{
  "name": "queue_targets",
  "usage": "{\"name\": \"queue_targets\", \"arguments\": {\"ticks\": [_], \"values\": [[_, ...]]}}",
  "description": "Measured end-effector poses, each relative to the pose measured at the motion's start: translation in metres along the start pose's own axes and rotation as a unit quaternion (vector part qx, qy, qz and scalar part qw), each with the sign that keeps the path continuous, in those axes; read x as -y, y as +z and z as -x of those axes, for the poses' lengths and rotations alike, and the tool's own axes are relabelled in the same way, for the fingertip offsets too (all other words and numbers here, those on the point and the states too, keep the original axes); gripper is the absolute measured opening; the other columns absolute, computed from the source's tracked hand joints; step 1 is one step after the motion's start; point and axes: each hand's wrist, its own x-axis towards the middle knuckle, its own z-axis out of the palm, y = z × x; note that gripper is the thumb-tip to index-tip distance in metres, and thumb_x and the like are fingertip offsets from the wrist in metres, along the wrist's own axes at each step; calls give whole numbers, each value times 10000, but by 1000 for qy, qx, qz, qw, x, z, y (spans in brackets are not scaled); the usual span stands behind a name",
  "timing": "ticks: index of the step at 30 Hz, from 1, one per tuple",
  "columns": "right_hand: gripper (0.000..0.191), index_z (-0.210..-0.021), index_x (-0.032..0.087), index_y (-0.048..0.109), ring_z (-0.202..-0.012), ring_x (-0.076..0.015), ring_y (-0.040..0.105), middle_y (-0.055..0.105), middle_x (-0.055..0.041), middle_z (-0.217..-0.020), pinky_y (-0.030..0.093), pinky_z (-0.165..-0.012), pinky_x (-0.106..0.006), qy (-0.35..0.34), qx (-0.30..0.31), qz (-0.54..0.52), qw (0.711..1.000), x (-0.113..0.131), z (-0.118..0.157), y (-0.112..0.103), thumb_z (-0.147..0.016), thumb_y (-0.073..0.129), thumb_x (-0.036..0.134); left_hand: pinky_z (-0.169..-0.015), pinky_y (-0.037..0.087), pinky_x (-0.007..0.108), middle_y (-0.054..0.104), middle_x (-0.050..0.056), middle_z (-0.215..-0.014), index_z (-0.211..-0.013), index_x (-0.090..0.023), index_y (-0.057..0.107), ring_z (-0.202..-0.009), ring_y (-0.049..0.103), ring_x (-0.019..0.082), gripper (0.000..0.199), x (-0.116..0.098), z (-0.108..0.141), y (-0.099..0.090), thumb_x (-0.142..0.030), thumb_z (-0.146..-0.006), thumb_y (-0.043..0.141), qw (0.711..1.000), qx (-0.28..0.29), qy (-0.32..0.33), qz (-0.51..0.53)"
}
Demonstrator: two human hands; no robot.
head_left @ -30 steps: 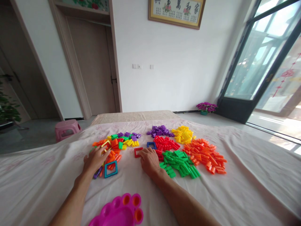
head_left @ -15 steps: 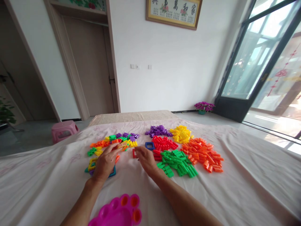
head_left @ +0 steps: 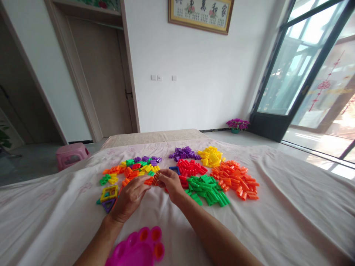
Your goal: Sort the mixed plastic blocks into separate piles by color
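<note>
A small stack of thin orange-brown pieces (head_left: 156, 178), its edges showing as stripes, is pinched in the fingers of my right hand (head_left: 171, 184). Just left of it, my left hand (head_left: 131, 195) has its fingers stretched toward the stack, thumb apart, with nothing visible in them. Beside the left wrist lie a yellow square frame (head_left: 109, 193) and a purple triangle frame (head_left: 108, 205). A blue square frame (head_left: 174, 170) shows behind my right hand, partly covered by it. Orange tube blocks (head_left: 129, 172) lie beyond my left hand.
Sorted block piles sit to the right: green (head_left: 209, 189), orange (head_left: 235, 177), red (head_left: 191, 167), yellow (head_left: 211, 156) and purple (head_left: 183, 153). A magenta paw-shaped tray (head_left: 135, 255) with orange in some cups stands at the near edge. A pink stool (head_left: 72, 156) is at left.
The stack has passed from my left hand to my right hand and now stands more upright. My left hand has drawn slightly down. The view has shifted a little to the right.
</note>
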Motion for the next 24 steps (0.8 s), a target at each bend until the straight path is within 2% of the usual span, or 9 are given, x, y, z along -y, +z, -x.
{"name": "queue_targets", "arguments": {"ticks": [5, 12, 15, 17, 20, 22, 24], "values": [[442, -900, 152, 647, -569, -126, 613, 679, 5, -668, 465, -515, -217, -11, -48, 4, 999, 10, -13, -15, -568, 815, 388, -992, 554, 320, 751, 58, -1169, -1047, -232, 732, -1114, 690, 170, 203, 6, 6, 11, -193, -962, 552, 995, 33, -76, 53], [386, -943, 160, 638, -566, -127, 621, 697, -16, -709, 394, -459, -183, 9, -19, 26, 999, -1, -19, -18, -624, 751, 345, -1020, 530, 386, 757, 67, -1185, -1166, -245, 741, -1132, 676, 221, 312, -1, 3, 14, -212, -897, 587, 960, 170, -184, 124], [324, -944, 145, 650, -532, -121, 595, 681, -18, -682, 347, -424, -176, 8, -28, 80, 996, -5, -21, -16, -663, 709, 294, -1040, 506, 405, 750, 78, -1193, -1165, -237, 748, -1141, 663, 236, 329, -4, -2, 11, -209, -881, 584, 950, 196, -208, 128], [296, -970, 139, 668, -543, -133, 606, 679, -23, -677, 360, -427, -182, 12, -38, 115, 993, -7, -23, -16, -704, 673, 269, -1062, 487, 415, 747, 81, -1197, -1158, -237, 754, -1159, 652, 243, 329, -4, -3, 10, -212, -874, 587, 948, 202, -213, 127], [324, -1058, 137, 694, -660, -171, 671, 722, -52, -779, 469, -515, -221, 3, -39, 156, 987, -7, -24, -18, -767, 622, 261, -1078, 476, 413, 739, 80, -1229, -1162, -240, 755, -1183, 641, 242, 345, -3, -4, 11, -199, -860, 591, 947, 208, -207, 134], [377, -1128, 143, 695, -810, -202, 709, 752, -73, -934, 543, -654, -266, -36, -27, 199, 979, -8, -25, -20, -766, 616, 220, -1099, 461, 422, 729, 79, -1261, -1163, -242, 755, -1205, 633, 241, 350, -2, -3, 13, -194, -860, 585, 948, 205, -203, 136], [431, -1182, 162, 690, -957, -227, 708, 750, -81, -1077, 557, -792, -303, -88, -19, 272, 958, -10, -24, -22, -758, 614, 173, -1125, 440, 435, 721, 74, -1283, -1162, -243, 755, -1231, 621, 242, 348, -2, -2, 14, -197, -863, 583, 949, 202, -201, 135]]}}
